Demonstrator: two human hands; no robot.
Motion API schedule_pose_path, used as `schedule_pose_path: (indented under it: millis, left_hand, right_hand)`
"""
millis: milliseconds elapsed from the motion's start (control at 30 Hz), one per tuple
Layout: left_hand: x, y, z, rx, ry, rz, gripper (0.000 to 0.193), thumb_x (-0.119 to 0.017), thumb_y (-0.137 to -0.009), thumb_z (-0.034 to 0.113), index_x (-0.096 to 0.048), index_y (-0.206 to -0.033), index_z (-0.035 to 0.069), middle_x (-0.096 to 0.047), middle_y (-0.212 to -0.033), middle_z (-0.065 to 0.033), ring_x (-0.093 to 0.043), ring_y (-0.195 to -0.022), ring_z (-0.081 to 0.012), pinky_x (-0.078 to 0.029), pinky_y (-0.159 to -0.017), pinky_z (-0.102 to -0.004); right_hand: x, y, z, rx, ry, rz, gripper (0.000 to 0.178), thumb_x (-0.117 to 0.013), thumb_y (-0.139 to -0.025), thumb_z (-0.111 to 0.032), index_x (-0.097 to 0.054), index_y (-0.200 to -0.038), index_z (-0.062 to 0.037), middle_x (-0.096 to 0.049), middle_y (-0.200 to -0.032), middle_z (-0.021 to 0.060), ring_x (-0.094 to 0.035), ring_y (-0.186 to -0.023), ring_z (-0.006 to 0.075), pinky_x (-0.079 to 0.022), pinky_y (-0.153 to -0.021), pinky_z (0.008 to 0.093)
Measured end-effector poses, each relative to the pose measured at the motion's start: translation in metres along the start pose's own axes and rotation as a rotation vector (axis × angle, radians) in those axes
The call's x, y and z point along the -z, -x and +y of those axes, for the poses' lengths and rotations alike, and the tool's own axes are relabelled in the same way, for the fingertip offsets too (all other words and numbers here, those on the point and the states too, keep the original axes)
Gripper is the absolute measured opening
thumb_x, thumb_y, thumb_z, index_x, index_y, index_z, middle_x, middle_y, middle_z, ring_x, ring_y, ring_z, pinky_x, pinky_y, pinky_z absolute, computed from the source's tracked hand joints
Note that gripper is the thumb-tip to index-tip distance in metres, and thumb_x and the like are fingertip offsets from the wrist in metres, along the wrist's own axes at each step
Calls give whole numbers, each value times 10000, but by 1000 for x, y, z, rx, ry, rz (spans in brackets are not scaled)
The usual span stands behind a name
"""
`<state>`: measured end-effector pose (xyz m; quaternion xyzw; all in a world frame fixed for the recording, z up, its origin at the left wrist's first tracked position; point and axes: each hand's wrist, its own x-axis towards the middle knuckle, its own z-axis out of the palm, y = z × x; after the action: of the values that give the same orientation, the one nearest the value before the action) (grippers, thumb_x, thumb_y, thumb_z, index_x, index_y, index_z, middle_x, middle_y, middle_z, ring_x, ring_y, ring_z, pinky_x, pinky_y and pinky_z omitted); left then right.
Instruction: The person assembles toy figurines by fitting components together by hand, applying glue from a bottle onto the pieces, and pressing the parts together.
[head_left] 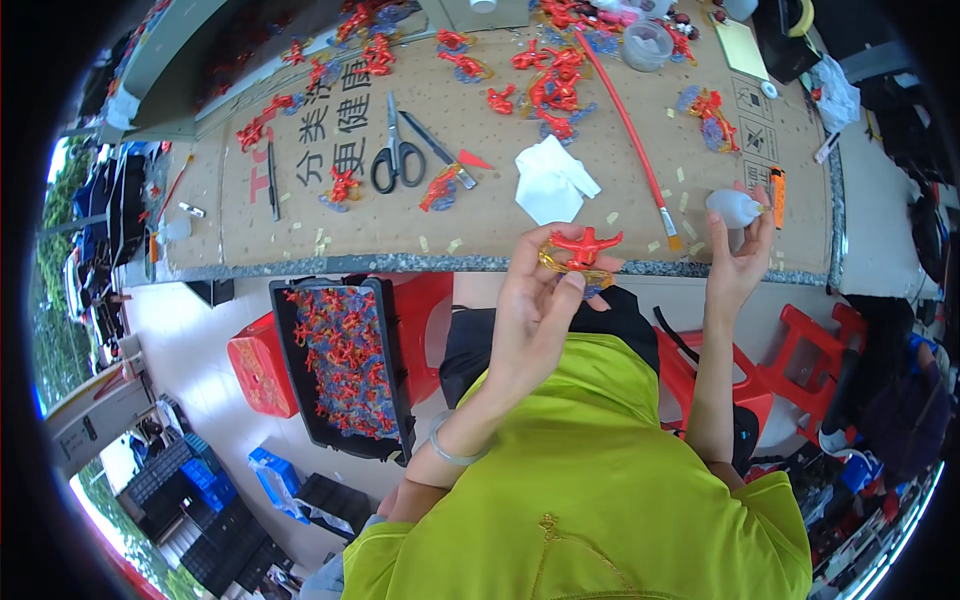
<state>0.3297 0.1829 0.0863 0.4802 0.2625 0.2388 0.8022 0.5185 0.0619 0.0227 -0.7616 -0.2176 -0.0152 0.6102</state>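
Between the fingers and thumb of my left hand [545, 300] is a small red plastic figurine [585, 247] with yellow and bluish clear parts, held over the table's front edge. My right hand [738, 255] grips a small translucent squeeze bottle [735, 208] above the right part of the table. A folded white tissue [553, 180] lies just beyond my left hand. Between the hands rests a long red-handled brush [640, 150], bristles toward me. An orange-handled tool [778, 198] lies beside my right hand.
Cardboard [300, 225] covers the table. Scissors [397, 160], a craft knife [438, 148] and a dark pen [272, 182] lie left, with several red figurines [555, 85] farther back. A clear cup [648, 45] stands behind. A black crate [392, 370] full of figurines sits below left, near red stools [262, 365].
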Motion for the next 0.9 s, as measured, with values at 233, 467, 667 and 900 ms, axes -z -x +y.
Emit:
schedule_pose_path:
  millis: [233,467,667,900]
  left_hand:
    - [3,9,9,-55,-2,132,347,-403,-918,-29,-364,-1262,-33,-593,-1136,-246,-628,-983,-245,-532,-759,-304]
    - [13,16,19,-78,-62,242,378,-390,-887,-83,-383,-1265,-54,-601,-1124,-228,-625,-1000,-226,-542,-748,-288]
    - [20,25,34,-55,-135,285,393,-385,-888,-93,-385,-1279,-54,-610,-1113,-213,-620,-1008,-200,-532,-745,-258]
    - [28,30,35,-54,-125,354,397,-471,-870,-85,-438,-1261,-20,-644,-1044,-133,-573,-846,-63,-547,-694,-222]
  right_hand:
    - [-3,1,-29,-93,-239,-237,473,-540,-882,-13,-394,-1331,13,-572,-1138,108,-541,-1010,139,-428,-882,255]
    - [-3,38,-84,-407,-507,-701,463,-710,-758,-93,-424,-1105,14,-642,-894,150,-639,-873,183,-496,-758,263]
    - [-18,53,-77,-409,-472,-612,411,-759,-691,-220,-545,-945,22,-636,-819,101,-611,-674,128,-468,-576,218]
    - [-30,54,-95,-312,-384,-680,317,-749,-663,-86,-606,-921,29,-659,-861,77,-629,-783,113,-493,-701,241]
